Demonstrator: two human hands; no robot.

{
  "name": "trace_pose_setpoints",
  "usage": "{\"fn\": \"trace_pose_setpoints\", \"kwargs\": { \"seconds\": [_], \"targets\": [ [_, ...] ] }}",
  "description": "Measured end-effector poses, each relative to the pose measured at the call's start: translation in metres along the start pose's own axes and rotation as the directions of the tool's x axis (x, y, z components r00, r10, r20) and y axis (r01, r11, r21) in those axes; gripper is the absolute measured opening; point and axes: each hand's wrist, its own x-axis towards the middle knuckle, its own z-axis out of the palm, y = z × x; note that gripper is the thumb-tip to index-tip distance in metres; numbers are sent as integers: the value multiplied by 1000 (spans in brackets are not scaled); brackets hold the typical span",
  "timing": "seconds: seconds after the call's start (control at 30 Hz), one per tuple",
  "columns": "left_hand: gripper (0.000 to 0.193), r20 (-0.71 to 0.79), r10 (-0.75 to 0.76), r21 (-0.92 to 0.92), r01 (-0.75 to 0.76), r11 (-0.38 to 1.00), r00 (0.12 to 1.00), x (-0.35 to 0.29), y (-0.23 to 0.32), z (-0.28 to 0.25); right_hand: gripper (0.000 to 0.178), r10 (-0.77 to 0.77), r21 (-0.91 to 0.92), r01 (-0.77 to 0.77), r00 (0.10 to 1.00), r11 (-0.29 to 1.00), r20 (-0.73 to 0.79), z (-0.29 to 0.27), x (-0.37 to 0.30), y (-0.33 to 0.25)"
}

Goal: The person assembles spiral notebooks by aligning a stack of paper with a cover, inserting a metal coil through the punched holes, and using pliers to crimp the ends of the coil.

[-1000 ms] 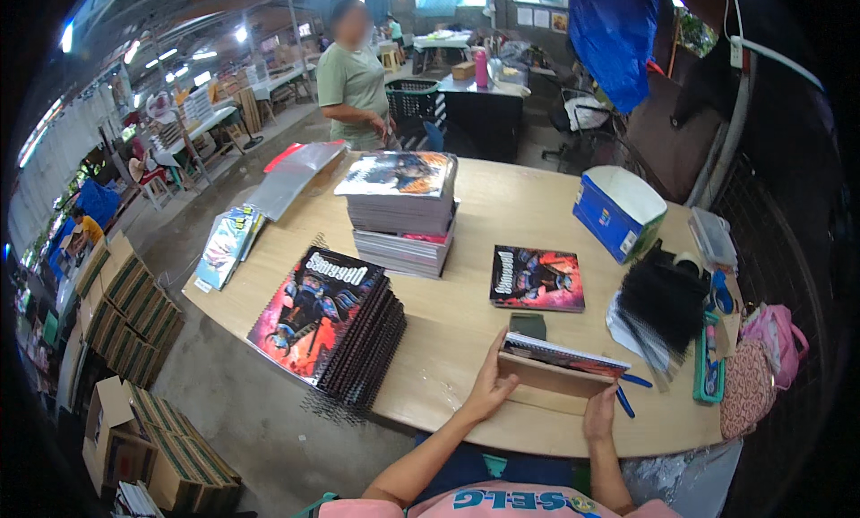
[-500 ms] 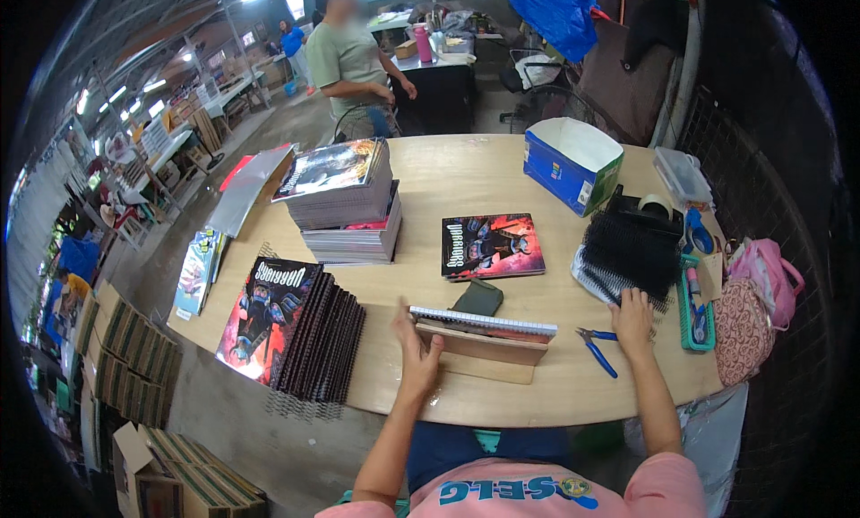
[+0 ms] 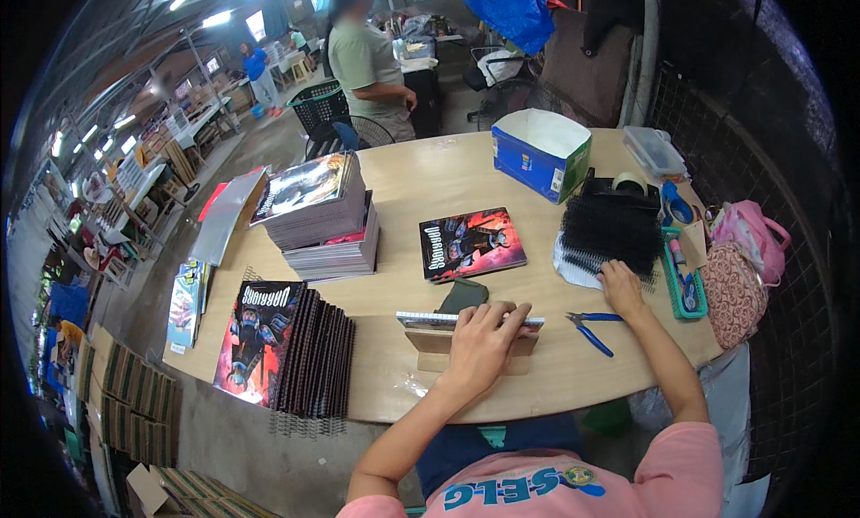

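Head view: white-lettered booklet (image 3: 473,246) beyond left hand (image 3: 480,346)

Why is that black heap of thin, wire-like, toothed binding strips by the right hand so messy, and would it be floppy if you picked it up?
The black heap of thin, wire-like, toothed binding strips might snag together, since many strips lie piled up. It's probably light for its size, because the strips look so thin. Loose ends may bend.

Left hand (image 3: 484,346) bends palm-down, right hand (image 3: 621,287) lies farther forward.
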Motion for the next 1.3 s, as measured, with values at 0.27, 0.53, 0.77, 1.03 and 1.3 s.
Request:
{"fn": "trace_pose_setpoints", "kwargs": {
  "seconds": [0.27,0.53,0.77,1.03,1.3],
  "targets": [
    [19,9,17,69,-18,997,1000,0,-3,6,19,-46,67,59,981,996,-187,-45,36,-1],
    [34,-139,-99,257,132,957,985,11,12,32,22,-136,416,207,971,885,-195,-92,26,-82],
    [21,6,-84,-50,84,995,996,13,3,12,23,-43,844,0,999,537,28,-98,-2,-114],
    [14,14,-83,-69,84,994,996,12,2,7,21,-127,867,10,990,499,62,-98,3,-122],
    [14,-9,-87,-70,86,994,996,10,0,9,21,-221,830,35,970,556,107,-108,7,-128]
  ]
}}
